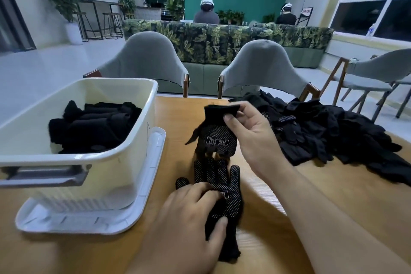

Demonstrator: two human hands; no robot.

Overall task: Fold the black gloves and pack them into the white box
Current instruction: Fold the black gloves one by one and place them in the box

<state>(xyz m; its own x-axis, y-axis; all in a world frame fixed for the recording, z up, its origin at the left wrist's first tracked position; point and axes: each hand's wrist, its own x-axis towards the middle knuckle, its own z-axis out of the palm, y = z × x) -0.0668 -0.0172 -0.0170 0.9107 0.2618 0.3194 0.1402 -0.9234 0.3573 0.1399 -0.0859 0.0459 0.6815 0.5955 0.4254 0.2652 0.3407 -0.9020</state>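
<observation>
— Lettering on the gloves, can you read it?
— No. The held glove [216, 138] has a white logo block across its dotted palm, too blurred to read. The flat glove [229, 202] shows a small boxed mark, half hidden under the fingers.
— Where are the hands?
— The right hand [251, 138] has its grip pinched on the held glove's cuff, so that it hangs fingers-down over the flat glove's fingertips. The left hand [189, 213] lies flat on the flat glove, its grip released, fingers pressing the palm and thumb on the cuff.
— And the rest?
— Folded gloves [93, 127] fill the far half of the white box [124, 162], which stands on its lid [89, 224] at left. A loose pile [333, 135] of black gloves sprawls at right.
— Room to move?
— A strip of bare tabletop [178, 122] runs between the lid's rim and the flat glove. More bare wood lies beside the pile. 2 grey chairs [146, 58] stand at the far edge.
— Their look?
— Black knit, white grip dots.
</observation>
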